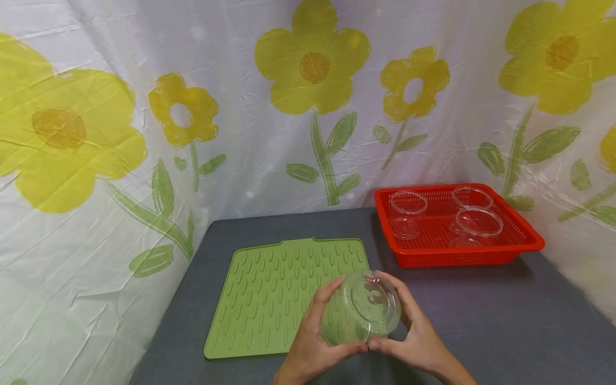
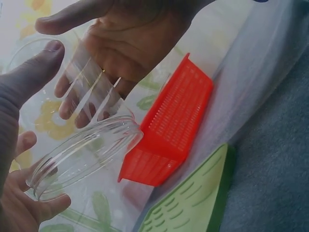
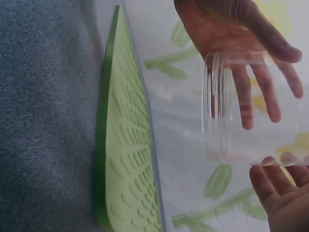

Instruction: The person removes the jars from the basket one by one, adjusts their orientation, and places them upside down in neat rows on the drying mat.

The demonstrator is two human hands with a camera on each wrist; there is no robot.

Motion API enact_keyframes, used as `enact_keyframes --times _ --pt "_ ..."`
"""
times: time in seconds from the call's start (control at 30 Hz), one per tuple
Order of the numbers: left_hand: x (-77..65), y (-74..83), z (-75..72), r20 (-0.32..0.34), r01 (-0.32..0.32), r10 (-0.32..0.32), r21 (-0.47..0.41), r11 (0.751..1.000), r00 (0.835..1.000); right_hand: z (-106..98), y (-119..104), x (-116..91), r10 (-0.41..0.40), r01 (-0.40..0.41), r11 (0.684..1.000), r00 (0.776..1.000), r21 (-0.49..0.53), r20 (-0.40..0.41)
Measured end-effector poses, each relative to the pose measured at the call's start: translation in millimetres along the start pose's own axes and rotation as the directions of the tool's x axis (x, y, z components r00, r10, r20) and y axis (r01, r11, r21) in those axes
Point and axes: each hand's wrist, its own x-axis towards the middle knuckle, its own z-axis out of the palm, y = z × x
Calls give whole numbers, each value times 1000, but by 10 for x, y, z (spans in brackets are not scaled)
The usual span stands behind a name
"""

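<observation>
Both hands hold one clear jar (image 1: 372, 305) between them, over the near right corner of a green ridged mat (image 1: 274, 294). The jar's round base faces up toward the head camera, and its threaded mouth (image 2: 87, 154) points downward. My left hand (image 1: 313, 337) grips the left side, with its thumb along the near side. On the other side my right hand (image 1: 416, 331) curves round the wall, and the two thumb tips nearly meet. Through the clear wall, in the right wrist view, left-hand fingers (image 3: 263, 89) show. The jar looks see-through and holds nothing visible.
A red perforated basket (image 1: 462, 256) stands at the back right of the dark grey table (image 1: 481, 315). Three clear jars (image 1: 409, 203) stand inside it, rims up. Behind the table hangs a white curtain (image 1: 240, 176) with yellow flowers.
</observation>
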Motion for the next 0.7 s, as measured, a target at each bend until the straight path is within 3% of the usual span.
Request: enact_keyframes --times 0.27,0.43,0.57,0.7 --pt "35 -62 -129 5 39 -39 23 999 999 43 36 158 -32 32 999 999 -11 -27" --pt "13 -209 -324 -62 32 -24 131 991 998 51 74 242 13 -15 999 998 -34 -57" --pt "-31 -357 -528 -131 118 -92 208 971 987 56 92 303 61 -64 997 995 -40 -76" --pt "-72 -528 -766 -206 217 -169 245 945 964 50 127 363 80 -86 994 993 -66 -89"
